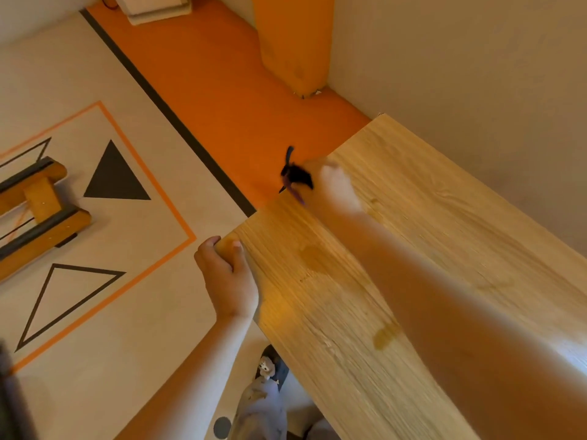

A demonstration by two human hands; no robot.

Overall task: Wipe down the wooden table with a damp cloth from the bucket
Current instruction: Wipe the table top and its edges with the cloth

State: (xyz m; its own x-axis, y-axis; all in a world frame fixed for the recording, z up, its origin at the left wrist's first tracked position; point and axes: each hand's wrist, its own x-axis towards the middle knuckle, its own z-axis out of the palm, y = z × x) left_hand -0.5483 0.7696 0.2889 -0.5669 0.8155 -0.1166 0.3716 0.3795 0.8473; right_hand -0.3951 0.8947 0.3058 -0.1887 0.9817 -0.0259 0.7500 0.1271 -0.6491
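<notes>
A light wooden table (428, 217) fills the right half of the view, with damp darker patches on its top. My right hand (338, 187), blurred by motion, reaches across to the table's far left edge and is shut on a dark cloth (295, 174) that pokes out over that edge. My left hand (227, 276) grips the table's near left corner, fingers curled over the edge and thumb on top. No bucket is in view.
Orange floor strip and an orange pillar (295, 42) lie beyond the table, a grey wall to its right. A wooden bench (35, 214) stands at far left on a pale floor with triangle markings. My leg and shoe (268, 376) show below the table edge.
</notes>
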